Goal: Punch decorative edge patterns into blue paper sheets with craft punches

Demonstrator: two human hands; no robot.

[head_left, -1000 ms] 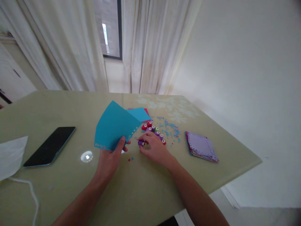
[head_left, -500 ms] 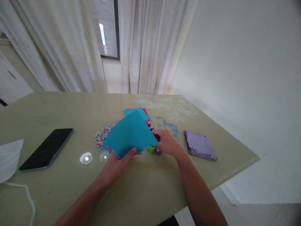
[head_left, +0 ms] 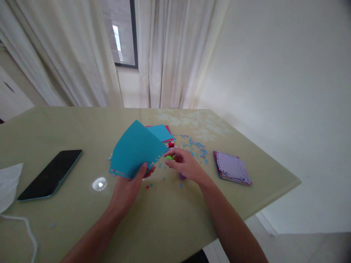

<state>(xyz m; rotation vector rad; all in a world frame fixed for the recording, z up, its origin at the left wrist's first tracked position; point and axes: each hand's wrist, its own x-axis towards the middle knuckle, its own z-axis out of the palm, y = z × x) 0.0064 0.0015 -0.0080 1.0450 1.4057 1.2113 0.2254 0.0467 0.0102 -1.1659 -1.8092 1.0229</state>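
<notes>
My left hand [head_left: 134, 179] pinches a sheet of blue paper [head_left: 137, 149] by its lower edge, thumb on top. Small punched holes run along the paper's lower and right edges. My right hand [head_left: 186, 164] is closed with its fingertips round a small green craft punch [head_left: 170, 157], close to the paper's right corner. Just behind these fingers stands a red punch [head_left: 171, 144], with others partly hidden. A purple punch [head_left: 182, 176] lies under my right hand. Tiny blue paper cutouts [head_left: 199, 146] are scattered beyond it.
A stack of hole-edged paper squares [head_left: 233, 168] lies to the right. Blue and red sheets [head_left: 160, 132] rest behind the held paper. On the left are a black phone [head_left: 51, 175], a white sheet [head_left: 9, 186] and a white cable [head_left: 29, 226]. The table's edge [head_left: 271, 197] slants at right.
My left hand has moved the blue paper left and tilted it up. My right hand has come away from the paper's edge and taken the green punch off the table.
</notes>
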